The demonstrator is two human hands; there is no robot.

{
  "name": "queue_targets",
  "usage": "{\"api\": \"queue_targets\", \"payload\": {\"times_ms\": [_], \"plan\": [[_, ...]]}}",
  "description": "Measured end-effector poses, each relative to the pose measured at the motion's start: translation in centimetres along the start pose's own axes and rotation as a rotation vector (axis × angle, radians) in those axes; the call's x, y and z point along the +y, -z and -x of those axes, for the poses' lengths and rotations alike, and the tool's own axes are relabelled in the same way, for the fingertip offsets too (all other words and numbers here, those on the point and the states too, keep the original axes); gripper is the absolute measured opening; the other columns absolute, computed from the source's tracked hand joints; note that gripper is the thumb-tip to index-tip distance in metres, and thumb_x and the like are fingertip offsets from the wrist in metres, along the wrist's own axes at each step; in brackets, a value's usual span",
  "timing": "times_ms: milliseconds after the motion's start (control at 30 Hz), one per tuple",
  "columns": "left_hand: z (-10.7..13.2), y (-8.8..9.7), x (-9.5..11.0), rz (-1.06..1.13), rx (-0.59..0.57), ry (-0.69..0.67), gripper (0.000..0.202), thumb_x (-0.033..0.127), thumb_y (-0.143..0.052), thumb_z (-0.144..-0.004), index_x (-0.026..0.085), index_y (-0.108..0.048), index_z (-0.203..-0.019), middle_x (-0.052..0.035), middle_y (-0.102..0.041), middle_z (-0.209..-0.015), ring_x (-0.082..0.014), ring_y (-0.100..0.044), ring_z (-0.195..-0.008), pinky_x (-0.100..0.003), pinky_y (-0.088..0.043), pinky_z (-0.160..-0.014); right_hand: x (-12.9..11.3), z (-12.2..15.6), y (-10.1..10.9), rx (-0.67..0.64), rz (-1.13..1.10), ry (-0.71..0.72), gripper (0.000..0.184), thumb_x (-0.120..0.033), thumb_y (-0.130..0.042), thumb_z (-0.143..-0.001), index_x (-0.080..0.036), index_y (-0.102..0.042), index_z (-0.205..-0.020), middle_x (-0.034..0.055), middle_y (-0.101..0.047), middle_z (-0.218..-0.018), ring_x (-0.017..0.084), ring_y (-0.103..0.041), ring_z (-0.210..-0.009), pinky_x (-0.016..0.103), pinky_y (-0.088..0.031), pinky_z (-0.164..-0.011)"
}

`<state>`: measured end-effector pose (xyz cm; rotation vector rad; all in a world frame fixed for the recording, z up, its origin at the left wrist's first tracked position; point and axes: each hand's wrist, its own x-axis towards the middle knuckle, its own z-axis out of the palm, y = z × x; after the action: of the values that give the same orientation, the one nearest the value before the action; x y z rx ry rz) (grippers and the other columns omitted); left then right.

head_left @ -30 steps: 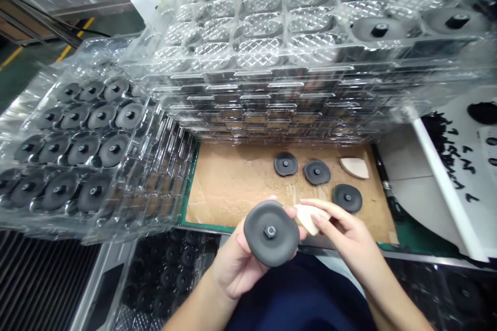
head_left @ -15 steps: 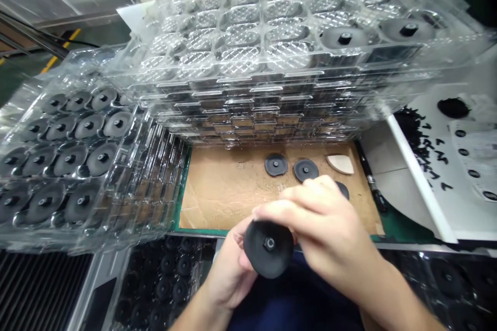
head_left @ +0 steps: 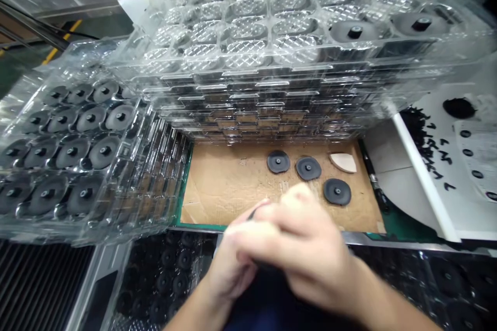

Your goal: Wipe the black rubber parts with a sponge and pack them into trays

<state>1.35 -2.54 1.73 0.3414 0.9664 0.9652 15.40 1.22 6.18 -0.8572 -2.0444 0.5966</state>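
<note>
My left hand [head_left: 233, 264] and my right hand [head_left: 306, 248] are closed together in front of me, over the near edge of the cardboard. Between them is a black disc [head_left: 253, 213], of which only a dark sliver shows; my fingers hide the rest. The right hand lies over the left and is smeared by motion. Just beyond, three similar dark discs, each with a small central stub, rest on the cardboard: a left one [head_left: 278, 161], a middle one [head_left: 308, 168] and a right one [head_left: 337, 192]. Behind them lies a pale curved-edged piece [head_left: 343, 162].
Stacked clear trays [head_left: 248, 83] rise behind the cardboard [head_left: 217, 181], with two discs in the top one. More trays [head_left: 70, 150] full of discs stand left. At right, a white box [head_left: 423, 176] holds small black pieces [head_left: 417, 132]. A dark pen-like tool [head_left: 375, 181] lies beside it.
The black disc's face was turned toward me; now my right hand has closed over it and hides it. The right-hand disc on the cardboard has come fully into view.
</note>
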Motion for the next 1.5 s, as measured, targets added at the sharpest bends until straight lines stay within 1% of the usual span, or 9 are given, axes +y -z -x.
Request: {"api": "queue_targets", "payload": {"times_ms": [233,400,567,633,733,833,1067,1233,1500], "plan": [[-0.1,0.6,0.5,0.261,-0.08,-0.022,0.054,0.04,-0.082,-0.053,0.026,-0.069,-0.104,-0.0043,-0.07,-0.111,-0.0196,-0.068,-0.091,-0.028,-0.049,-0.089,6.5,4.8,-2.3,-0.009,-0.079,-0.645,0.022,-0.024,-0.05,-0.09,-0.022,-0.069,-0.101,0.0031,-0.07,-0.095,0.016,-0.064,-0.087,0.028,-0.049,-0.075],[-0.1,1.0,0.7,0.267,-0.049,-0.015,0.052,0.037,-0.082,-0.056,0.024,-0.069,-0.105,-0.0046,-0.069,-0.112,-0.0215,-0.064,-0.102,-0.027,-0.049,-0.089,7.1,8.2,-5.1,-0.085,-0.062,-0.673,0.018,-0.024,-0.056,-0.085,-0.021,-0.074,-0.085,0.0015,-0.073,-0.075,0.018,-0.067,-0.07,0.029,-0.051,-0.065],[-0.3,0.8,0.3,0.262,-0.043,-0.017,0.05,0.028,-0.081,-0.061,0.026,-0.066,-0.109,-0.0037,-0.069,-0.112,-0.0185,-0.066,-0.095,-0.026,-0.05,-0.086,3.1,4.6,-1.8,0.148,0.001,-0.693,0.024,-0.026,-0.052,-0.09,-0.021,-0.065,-0.109,0.0044,-0.07,-0.107,0.017,-0.065,-0.091,0.025,-0.05,-0.067],[-0.4,0.6,0.2,0.237,-0.035,-0.013,0.047,0.024,-0.079,-0.064,0.026,-0.066,-0.109,-0.003,-0.069,-0.111,-0.0166,-0.065,-0.096,-0.023,-0.049,-0.086,0.7,2.6,-0.9,0.261,0.022,-0.506,0.022,-0.02,-0.053,-0.089,-0.02,-0.064,-0.109,0.0034,-0.07,-0.103,0.015,-0.064,-0.088,0.025,-0.049,-0.071],[-0.5,0.5,0.4,0.199,-0.047,-0.021,0.047,0.025,-0.08,-0.062,0.024,-0.066,-0.107,-0.003,-0.069,-0.108,-0.0179,-0.063,-0.1,-0.024,-0.048,-0.089,-1.6,0.8,-0.9,0.11,-0.01,-0.233,0.021,-0.012,-0.05,-0.088,-0.014,-0.064,-0.104,0.0047,-0.072,-0.088,0.015,-0.063,-0.074,0.028,-0.047,-0.07],[-0.7,0.4,0.5,0.164,-0.006,-0.04,0.05,0.025,-0.081,-0.061,0.026,-0.065,-0.108,-0.0024,-0.069,-0.106,-0.0204,-0.063,-0.098,-0.029,-0.049,-0.089,-1.7,0.2,-1.3,-0.125,-0.073,-0.253,0.02,-0.011,-0.05,-0.088,-0.016,-0.065,-0.098,0.0023,-0.07,-0.083,0.014,-0.061,-0.069,0.027,-0.045,-0.064],[-0.6,0.3,0.9,0.191,-0.076,0.0,0.048,0.034,-0.083,-0.057,0.025,-0.068,-0.102,-0.0023,-0.069,-0.106,-0.0194,-0.062,-0.102,-0.027,-0.045,-0.094,-1.1,0.3,-1.1,-0.025,-0.031,-0.176,0.021,-0.011,-0.045,-0.089,-0.013,-0.063,-0.101,0.0041,-0.068,-0.08,0.014,-0.057,-0.067,0.028,-0.042,-0.064],[-0.8,1.0,1.4,0.244,-0.146,0.073,0.052,0.029,-0.087,-0.05,0.022,-0.07,-0.099,-0.0024,-0.071,-0.1,-0.0161,-0.064,-0.093,-0.021,-0.049,-0.082,-1.2,1.6,1.4,-0.154,0.023,-0.278,0.02,-0.009,-0.05,-0.085,-0.018,-0.063,-0.098,-0.002,-0.067,-0.072,0.01,-0.053,-0.057,0.025,-0.04,-0.059],[-0.4,0.4,2.1,0.391,-0.24,0.106,0.053,0.031,-0.087,-0.051,0.025,-0.068,-0.1,-0.0004,-0.073,-0.097,-0.0207,-0.07,-0.084,-0.025,-0.054,-0.071,2.7,3.9,0.6,0.164,0.041,-0.667,0.019,-0.03,-0.052,-0.089,-0.024,-0.066,-0.1,0.0025,-0.071,-0.101,0.018,-0.066,-0.088,0.026,-0.051,-0.072]]}}
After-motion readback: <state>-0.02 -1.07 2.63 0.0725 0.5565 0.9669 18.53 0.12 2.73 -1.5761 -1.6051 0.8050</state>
